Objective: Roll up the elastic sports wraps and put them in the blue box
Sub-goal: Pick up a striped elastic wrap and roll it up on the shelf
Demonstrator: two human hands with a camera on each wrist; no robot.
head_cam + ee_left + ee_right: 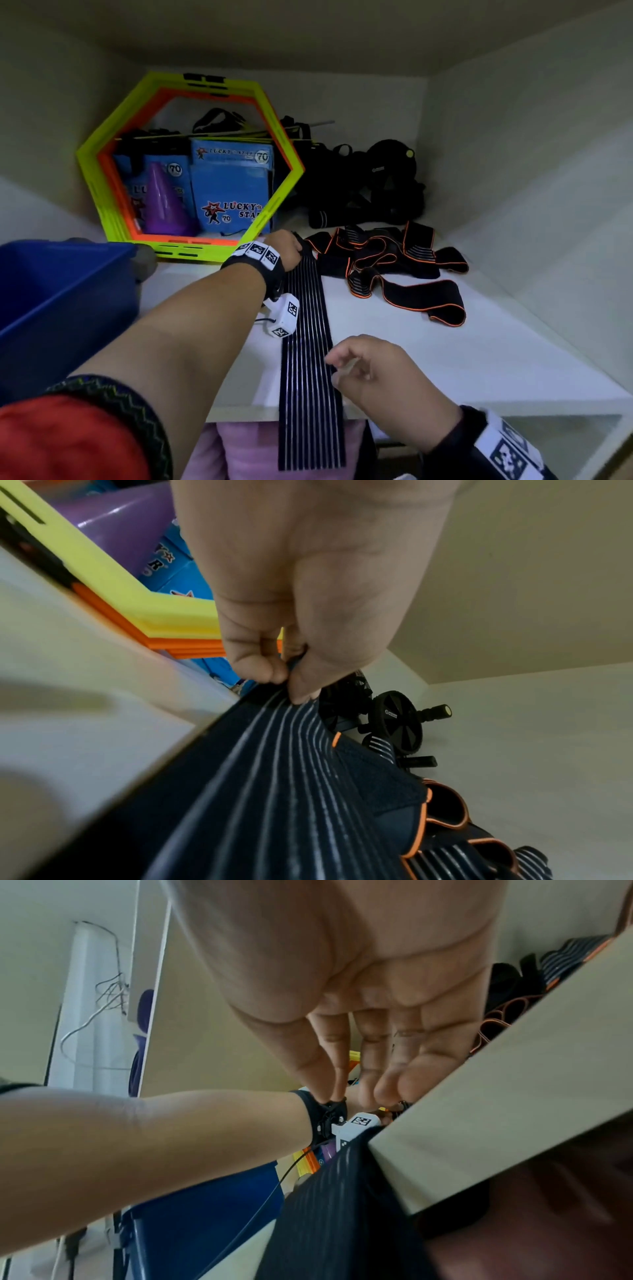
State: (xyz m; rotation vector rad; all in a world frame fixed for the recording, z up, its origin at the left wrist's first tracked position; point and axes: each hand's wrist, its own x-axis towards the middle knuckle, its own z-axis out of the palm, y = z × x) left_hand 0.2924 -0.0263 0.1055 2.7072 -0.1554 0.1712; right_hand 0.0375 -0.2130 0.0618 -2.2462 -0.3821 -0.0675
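A long dark striped elastic wrap (308, 342) lies stretched toward me on the white shelf (445, 359), and its near end hangs over the front edge. My left hand (297, 255) pinches its far end between thumb and fingers, as the left wrist view shows (287, 681) above the wrap (274, 777). My right hand (342, 363) hovers at the wrap's right edge near the shelf front, fingers relaxed and holding nothing (359, 1085). More black wraps with orange trim (394, 267) lie tangled behind on the right. The blue box (51, 308) stands at the left.
Yellow and orange hexagon frames (102, 192) lean at the back left, around blue packs (233, 185) and a purple cone (164, 202). Black gear with an ab wheel (387, 178) fills the back right corner. A pink cushion (246, 448) sits below the shelf.
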